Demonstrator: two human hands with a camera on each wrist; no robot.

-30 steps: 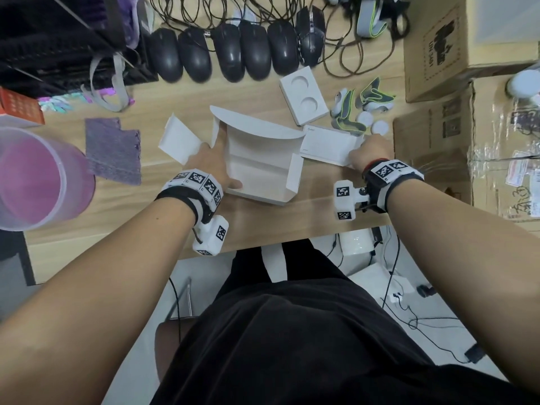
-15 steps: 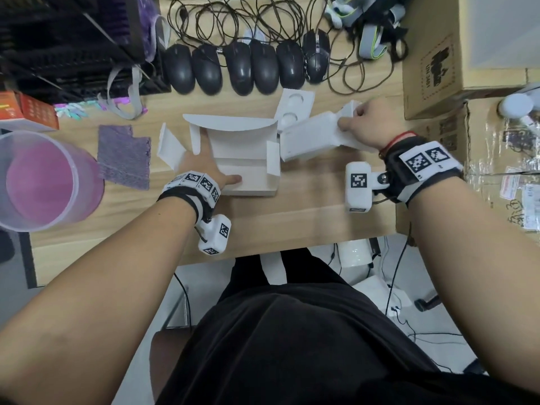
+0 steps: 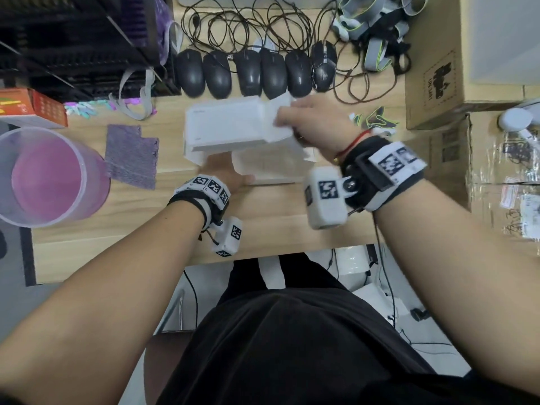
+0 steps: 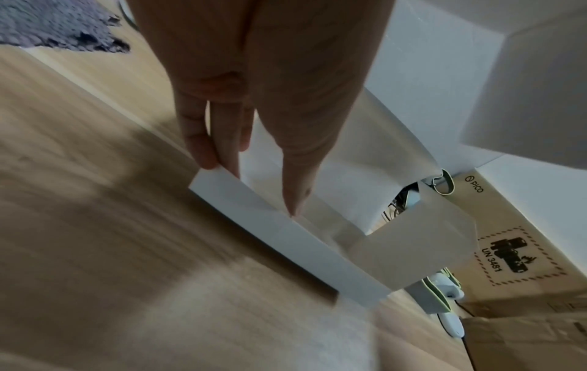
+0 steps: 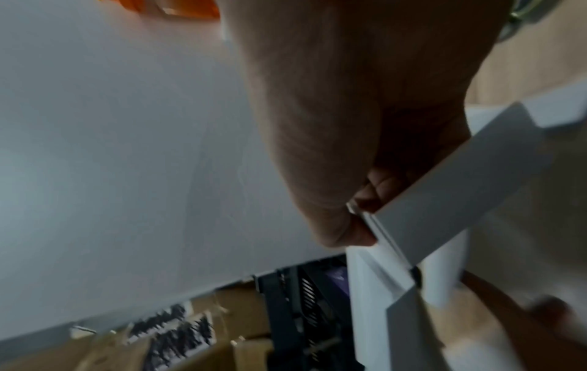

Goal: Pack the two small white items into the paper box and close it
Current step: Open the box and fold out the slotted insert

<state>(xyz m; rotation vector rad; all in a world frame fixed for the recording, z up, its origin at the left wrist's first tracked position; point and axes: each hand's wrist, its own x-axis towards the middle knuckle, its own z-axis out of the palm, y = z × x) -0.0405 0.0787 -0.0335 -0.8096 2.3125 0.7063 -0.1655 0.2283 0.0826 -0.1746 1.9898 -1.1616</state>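
The open white paper box [image 3: 271,168] lies on the wooden table [image 3: 277,226] in front of me. My left hand [image 3: 222,169] rests on its left end. In the left wrist view its straight fingers [image 4: 206,148] touch the front wall [image 4: 286,238] of the box. My right hand [image 3: 292,118] pinches one end of a flat white item [image 3: 225,127] and holds it in the air above the far left part of the box. In the right wrist view, the thumb and curled fingers [image 5: 343,226] clamp its folded edge. The item hides my left fingertips in the head view.
Several black mice [image 3: 257,74] and tangled cables lie behind the box. A pink bucket [image 3: 49,176] and a purple cloth [image 3: 131,156] sit at the left. Cardboard boxes [image 3: 438,83] stand at the right, with grey-green straps [image 3: 375,119] beside them. The table edge runs near my lap.
My right hand lifted the flat white item from the table to the right of the box and carried it left over the box. My left hand stayed on the box.
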